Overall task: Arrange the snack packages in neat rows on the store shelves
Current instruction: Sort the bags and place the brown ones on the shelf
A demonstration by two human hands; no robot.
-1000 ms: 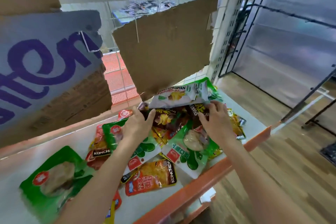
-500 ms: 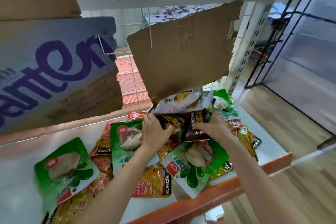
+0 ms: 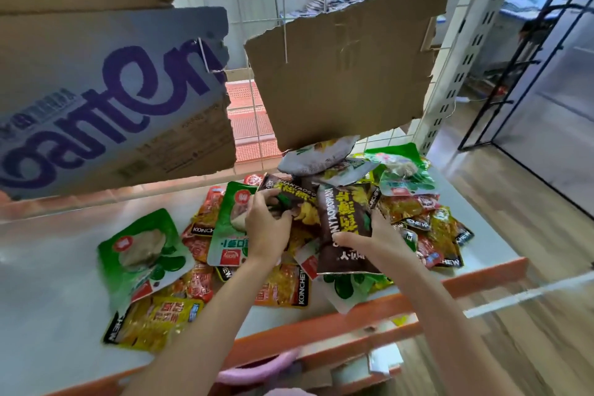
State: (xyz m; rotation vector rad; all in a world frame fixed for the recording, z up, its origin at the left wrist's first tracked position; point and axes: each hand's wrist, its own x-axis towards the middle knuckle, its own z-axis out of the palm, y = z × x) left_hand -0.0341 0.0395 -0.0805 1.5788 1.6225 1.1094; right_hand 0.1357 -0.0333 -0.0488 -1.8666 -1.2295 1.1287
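The fingers of the right hand were wrapped round the lower half of a dark brown packet, thumb across its face, and that packet stood lifted on end above the heap. A second earlier both hands had only been reaching into the middle of the pile; half a second earlier they were closing on the brown bags. So the pick was made. The left hand pinched the corner of a second brown packet, fingers curled over its edge, that one lying flatter against the jumble.

And what a jumble it was! Green pouches, one lying apart at the left, another just beside the left wrist, yellow and red KONCHEW packets spilled toward the orange front lip of the shelf. A grey bag perched on top at the back, under a torn sheet of cardboard hung on the wire grid.

My read: the brown ones were being sorted out as a matching pair, the first step toward a row. No row existed yet; the bare stretch of shelf at the left looked the likely place. The grey bag could slide once its support went.
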